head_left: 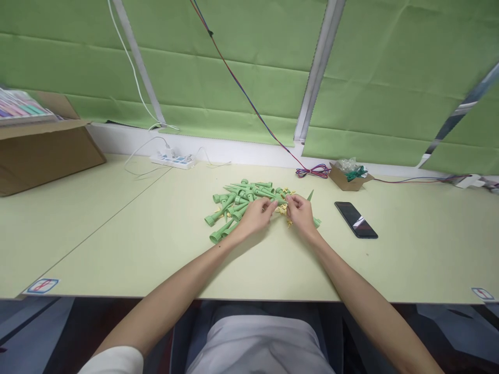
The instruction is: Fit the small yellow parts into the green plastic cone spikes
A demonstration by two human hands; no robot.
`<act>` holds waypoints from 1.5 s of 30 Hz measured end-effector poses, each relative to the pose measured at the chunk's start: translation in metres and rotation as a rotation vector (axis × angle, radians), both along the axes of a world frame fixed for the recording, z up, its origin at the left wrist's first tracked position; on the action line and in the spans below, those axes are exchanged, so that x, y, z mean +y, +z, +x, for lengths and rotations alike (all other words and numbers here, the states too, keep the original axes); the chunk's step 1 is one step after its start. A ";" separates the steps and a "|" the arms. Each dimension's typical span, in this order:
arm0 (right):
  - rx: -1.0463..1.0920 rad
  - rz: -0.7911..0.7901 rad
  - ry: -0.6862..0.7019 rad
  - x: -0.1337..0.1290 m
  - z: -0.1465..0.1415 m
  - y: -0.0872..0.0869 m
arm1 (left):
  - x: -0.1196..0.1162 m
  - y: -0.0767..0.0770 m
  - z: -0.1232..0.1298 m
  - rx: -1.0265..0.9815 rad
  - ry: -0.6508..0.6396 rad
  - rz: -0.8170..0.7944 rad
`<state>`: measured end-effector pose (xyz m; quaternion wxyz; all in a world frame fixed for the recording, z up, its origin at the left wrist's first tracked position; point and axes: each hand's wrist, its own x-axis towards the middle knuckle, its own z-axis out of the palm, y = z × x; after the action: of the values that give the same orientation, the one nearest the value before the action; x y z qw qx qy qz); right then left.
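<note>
Several green plastic spikes (218, 215) with round caps lie in a heap on the pale table (156, 254). Small yellow pieces (289, 222) are scattered at the heap's right side. My left hand (258, 215) is closed at the heap's right edge, its thumb and fingers pinching the end of a green piece (279, 201). Close beside it, my right hand (299, 210) is closed in a pinch near the other end of that piece; what its fingertips hold is too small to make out. Another green spike (310, 195) shows behind my right hand.
A black phone (355, 220) lies to the right. Behind it stand a small open carton (346, 181) and a coiled red-blue cable (312, 171). A power strip (175, 160) is at the back left, and a large cardboard box (47, 153) stands far left.
</note>
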<state>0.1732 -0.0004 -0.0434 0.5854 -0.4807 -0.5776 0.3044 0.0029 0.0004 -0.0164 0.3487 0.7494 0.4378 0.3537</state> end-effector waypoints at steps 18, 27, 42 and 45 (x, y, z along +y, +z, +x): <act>0.062 0.015 0.074 -0.003 -0.004 0.004 | 0.002 -0.001 -0.003 -0.104 -0.132 -0.197; 0.126 -0.025 0.124 -0.001 -0.003 0.001 | -0.007 0.009 -0.003 0.058 -0.025 0.040; 0.106 -0.090 0.115 -0.002 -0.004 0.005 | 0.002 -0.002 -0.004 0.150 0.016 0.408; 0.100 -0.108 0.121 -0.002 -0.004 0.005 | 0.002 -0.005 -0.005 0.146 0.002 0.468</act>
<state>0.1694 -0.0027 -0.0380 0.5671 -0.4603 -0.5583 0.3934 -0.0020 0.0026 -0.0210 0.1330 0.8330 0.3687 0.3906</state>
